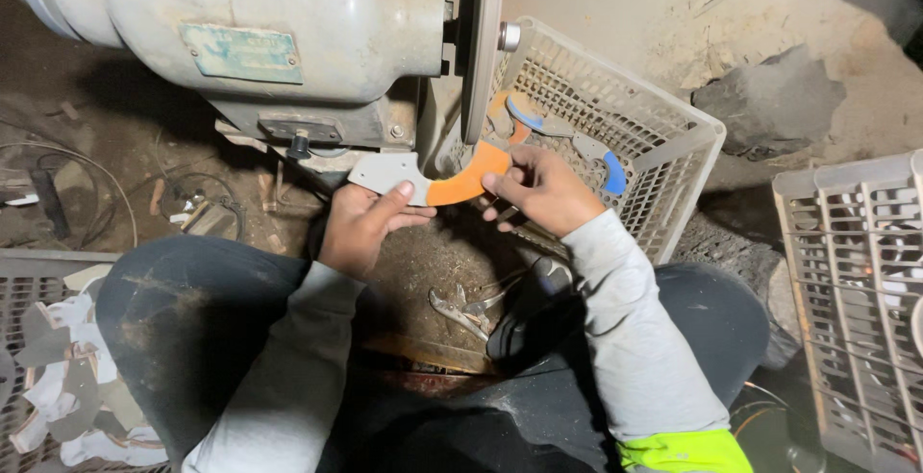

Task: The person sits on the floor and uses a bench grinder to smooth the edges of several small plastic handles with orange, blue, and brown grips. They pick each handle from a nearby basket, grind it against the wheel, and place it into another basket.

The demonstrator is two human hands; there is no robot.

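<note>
The head view showed the left hand (363,225) and the right hand (538,187) both gripping a curved grey-and-orange blade (435,181), one at each end to keep it steady, its edge right under the grinder wheel (481,40) at 12 o'clock.
</note>
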